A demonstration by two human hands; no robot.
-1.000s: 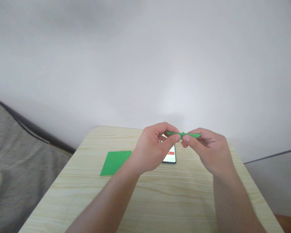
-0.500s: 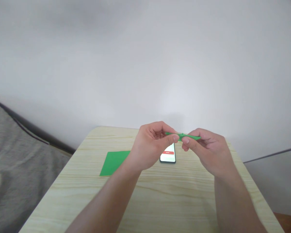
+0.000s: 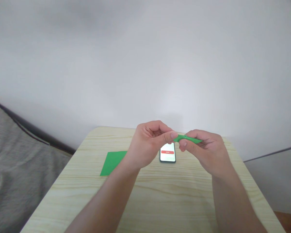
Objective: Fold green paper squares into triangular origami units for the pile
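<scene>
Between my two hands, above the far part of the table, is a small piece of folded green paper [image 3: 189, 138]. My left hand [image 3: 152, 142] pinches its left end between thumb and fingers. The thumb and fingers of my right hand [image 3: 205, 149] grip it from the right, and its pointed right end shows past the thumb. Much of the paper is covered by my fingers. A flat green sheet of paper [image 3: 112, 161] lies on the table to the left, partly hidden behind my left forearm.
Below the hands a phone [image 3: 167, 157] lies face up, its screen lit with a red bar; its top is covered. The pale wood-grain table [image 3: 169, 200] stands against a white wall [image 3: 145, 64]. Grey fabric [image 3: 21, 168] lies beyond the table's left edge.
My left hand has moved slightly left, and its thumb is higher on the paper. The folded paper's right end tilts further down, and more of its green side shows.
</scene>
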